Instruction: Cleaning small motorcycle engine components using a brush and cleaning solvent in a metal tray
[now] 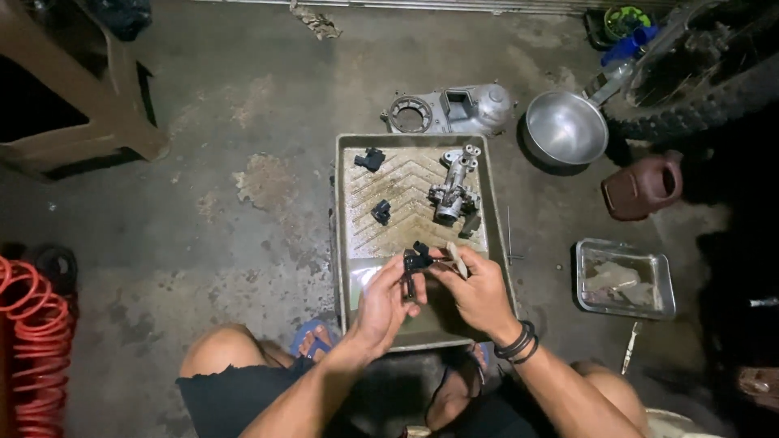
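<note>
I squat over a grey metal tray (349, 235) on the concrete floor. My left hand (385, 304) and my right hand (479, 292) meet above the tray's near part, both gripping a small black part (416, 261); a pale tan piece (457, 259) also sticks up from my right fingers. Farther back in the tray lies a silver metal carburetor body (454, 186). Two small black pieces (372, 158) (380, 212) rest on the tray's ribbed bottom.
A silver engine cover (454, 109) lies behind the tray, a metal bowl (565, 128) to its right. A brown jug (643, 186) and a small steel tray (623, 278) sit right. A tyre (698, 89) is far right, a red coiled hose (32, 341) left, a wooden stool (89, 97) back left.
</note>
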